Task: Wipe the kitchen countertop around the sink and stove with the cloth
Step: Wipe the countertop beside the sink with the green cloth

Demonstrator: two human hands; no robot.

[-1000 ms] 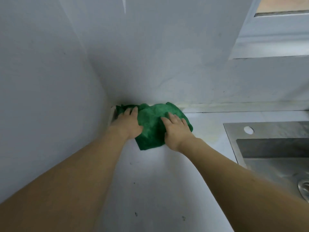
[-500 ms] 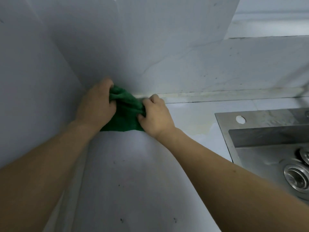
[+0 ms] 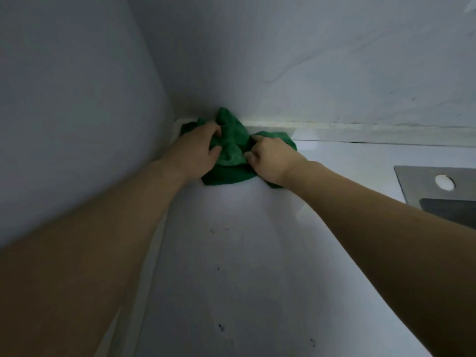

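A crumpled green cloth (image 3: pixel 231 150) lies bunched in the far corner of the white countertop (image 3: pixel 231 253), where the left wall meets the back wall. My left hand (image 3: pixel 198 148) grips the cloth's left side, fingers curled into its folds. My right hand (image 3: pixel 270 158) grips the right side, knuckles up and fingers tucked into the fabric. A peak of cloth stands up against the back wall between the hands. The stove is out of view.
The steel sink (image 3: pixel 438 191) with a round tap hole (image 3: pixel 444 182) sits at the right edge. A pale sealant strip (image 3: pixel 360 128) runs along the back wall's base. Small dark specks (image 3: pixel 221 327) dot the near countertop. The left wall (image 3: pixel 77 99) stands close.
The cloth has been bunched up and spread slightly wider in the corner, and both hands have shifted their grip. The view has swung left, so less of the sink shows.
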